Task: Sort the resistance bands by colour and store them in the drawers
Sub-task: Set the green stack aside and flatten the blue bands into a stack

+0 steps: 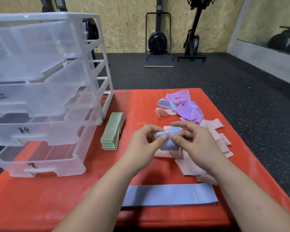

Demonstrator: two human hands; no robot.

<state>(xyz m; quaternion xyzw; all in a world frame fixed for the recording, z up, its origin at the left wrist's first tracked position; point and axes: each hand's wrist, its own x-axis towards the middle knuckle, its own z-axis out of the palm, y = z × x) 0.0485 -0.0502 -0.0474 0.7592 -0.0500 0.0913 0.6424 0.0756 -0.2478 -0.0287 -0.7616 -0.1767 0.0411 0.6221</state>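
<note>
Both hands, left hand (144, 141) and right hand (196, 141), pinch a crumpled blue band (168, 145) between thumbs and fingertips above the red mat (57, 198). A flat blue stack (169, 195) lies nearer the person, loose pink bands (191, 166) beneath the hands, purple bands (189, 109) beyond. A green stack (113, 131) lies beside the clear drawer unit (40, 97).

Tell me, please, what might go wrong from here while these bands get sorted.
1. The left hand and right hand pinch the blue band just over the loose pink bands; one might get dragged along.
2. Another blue loop lies tucked against the purple bands and could be overlooked.
</note>
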